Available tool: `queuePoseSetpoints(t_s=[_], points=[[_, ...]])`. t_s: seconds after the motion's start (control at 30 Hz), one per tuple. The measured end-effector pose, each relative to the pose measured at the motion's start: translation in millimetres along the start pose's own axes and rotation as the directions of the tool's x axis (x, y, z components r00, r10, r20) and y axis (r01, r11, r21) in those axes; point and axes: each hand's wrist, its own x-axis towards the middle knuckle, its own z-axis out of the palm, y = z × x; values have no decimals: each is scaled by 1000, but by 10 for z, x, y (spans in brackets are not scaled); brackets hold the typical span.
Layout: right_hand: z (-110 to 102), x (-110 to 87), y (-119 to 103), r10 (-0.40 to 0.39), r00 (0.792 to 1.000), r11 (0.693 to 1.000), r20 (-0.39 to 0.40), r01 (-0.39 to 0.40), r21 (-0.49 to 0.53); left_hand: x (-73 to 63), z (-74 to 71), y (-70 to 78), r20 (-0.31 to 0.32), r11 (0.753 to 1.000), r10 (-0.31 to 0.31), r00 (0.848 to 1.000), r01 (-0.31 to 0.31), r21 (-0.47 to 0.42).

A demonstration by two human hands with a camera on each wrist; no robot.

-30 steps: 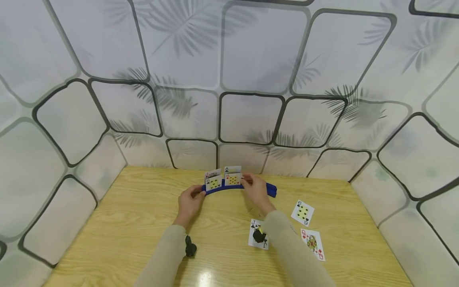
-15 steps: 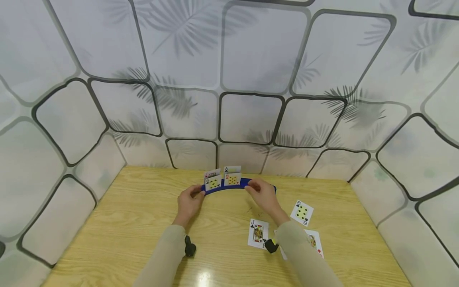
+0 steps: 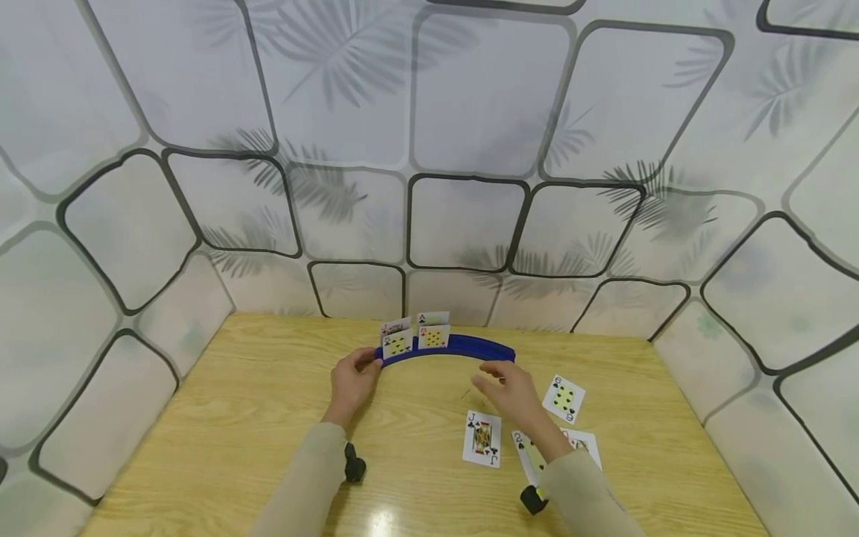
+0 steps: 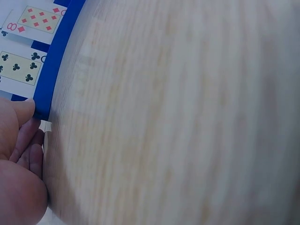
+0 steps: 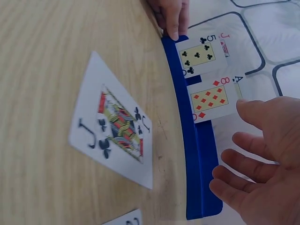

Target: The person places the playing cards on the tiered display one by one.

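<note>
Bare right hand [image 3: 513, 391]: drawn back off the blue, curved plastic card rack [image 3: 478, 344] since the earlier frame; fingers parted and slightly bent, pinching nothing.
Black-pipped two [image 3: 530, 453]: white playing card on the yellow wood-grain tabletop [image 3: 268, 418], partly under the right arm.
Jack of clubs [image 3: 482, 438]: white, picture-faced card, face up beside the two, presumably so it reads easily.
Black-pipped six [image 3: 564, 399]: white card with a yellow centre, lying right of that hand, seemingly within easy reach.
Bare left hand [image 3: 353, 380]: pinches the rack's left end, thumb in front, likely to steady it.
Five of clubs [image 3: 398, 344] and eight of diamonds [image 3: 433, 338]: white, yellow-centred cards upright in the rack's front row.
Red jack [image 3: 396, 326] and black ace [image 3: 432, 319]: white cards standing behind them, higher, perhaps so their corners show.
</note>
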Motion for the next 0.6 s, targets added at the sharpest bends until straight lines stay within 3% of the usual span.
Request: queuePoseSetpoints(t_s=[0.17,0.6], points=[[-8,-189,42,47,999,999,26,-47,-13,3,3,-3,-5,1000,9,1000,-9,13],[-2,-469,199,-18,998,990,52,25,-141,6,-5,0,6,1000,-8,1000,8,6]])
